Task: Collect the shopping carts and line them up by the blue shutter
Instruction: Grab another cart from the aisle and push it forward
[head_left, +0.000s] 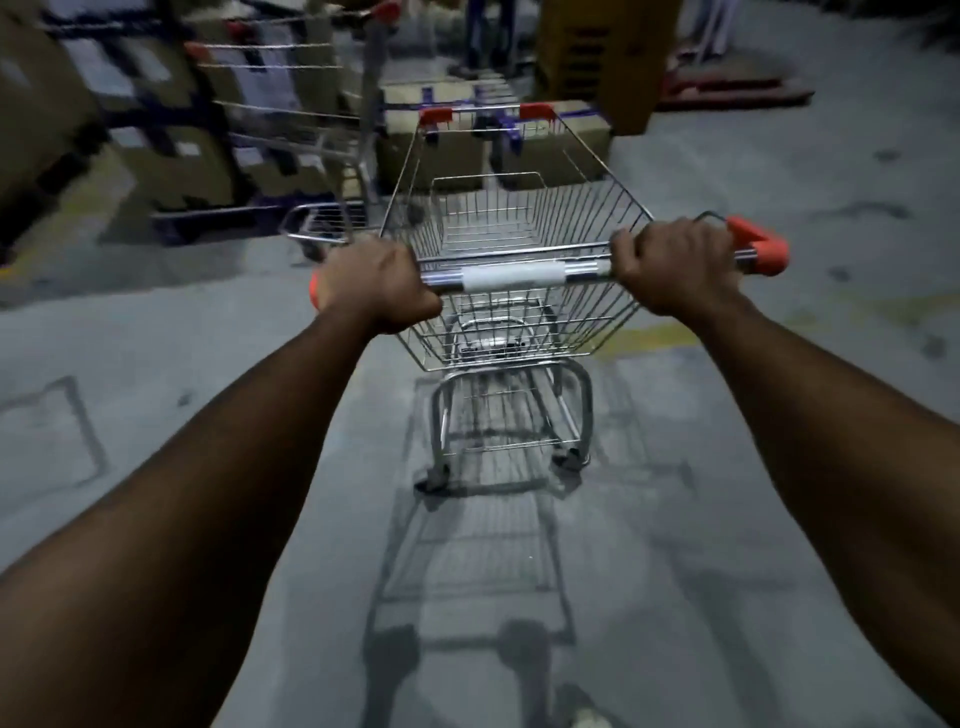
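Chrome wire and orange plastic make up the shopping cart (514, 244) in front of the person. It stands on its wheels on the grey concrete floor (208, 338), basket empty, nose toward a stack of cardboard boxes (550, 145). The left hand (376, 288) is wrapped round the handle bar (511, 275) near its left end. The right hand (675, 270) is clenched round the same bar, just inside the orange end cap (761, 249). Both arms are stretched out, so I take this for the wheeling step: one cart collected and under way to the line-up.

No blue shutter shows from where I look, so I cannot say how far there is to go. A second cart (291, 119) stands ahead and to the left, close by the boxes and blurred. Whether it is the start of the row or another one waiting to be fetched I cannot tell. The next move, I would guess, calls for a steady two-handed push and a turn of the bar to clear that cart and the boxes.

It is a dim storeroom. More cartons (156, 104) are piled along the left. A yellow stripe (644, 338) is painted on the floor just right of the basket, and a reddish pallet (737, 88) lies far off to the right. Somebody's legs (483, 36) show at the far end.
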